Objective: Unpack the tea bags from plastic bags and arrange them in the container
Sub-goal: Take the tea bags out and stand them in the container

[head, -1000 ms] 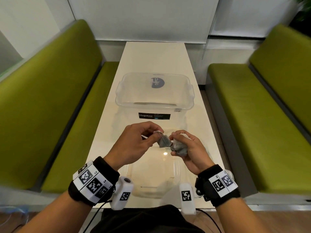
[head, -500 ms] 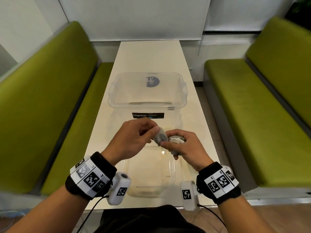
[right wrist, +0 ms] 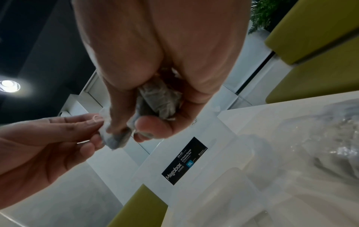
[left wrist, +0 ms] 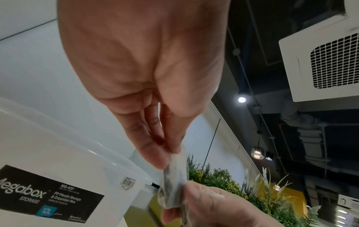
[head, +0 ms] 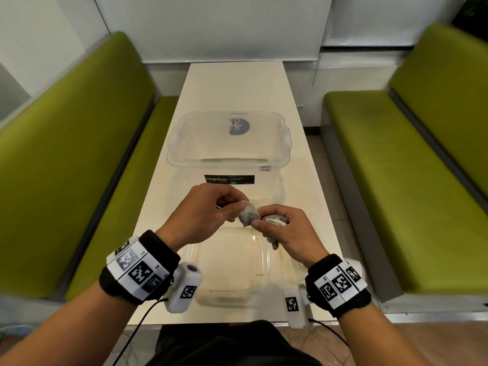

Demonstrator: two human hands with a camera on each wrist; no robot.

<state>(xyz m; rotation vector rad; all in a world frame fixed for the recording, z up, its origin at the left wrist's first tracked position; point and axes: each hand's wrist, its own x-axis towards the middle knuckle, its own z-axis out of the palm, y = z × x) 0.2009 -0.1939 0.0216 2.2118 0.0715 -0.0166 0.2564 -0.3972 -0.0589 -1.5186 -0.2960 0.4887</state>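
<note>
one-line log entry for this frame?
left hand: pinches grey tea bag | right hand: grips bag bundle | clear plastic container: no tea bags visible

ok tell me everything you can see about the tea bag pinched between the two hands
The tea bag is a small grey-brown sachet of thin, translucent, crinkled material with dark contents showing through. It is held in the air above the table, in front of the clear container. The left hand pinches its upper corner between thumb and fingertips; the right hand pinches its lower end while also holding a crumpled bundle of similar bags.

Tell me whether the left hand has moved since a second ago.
No. The left hand still pinches the tea bag just below the Megabox label.
</note>
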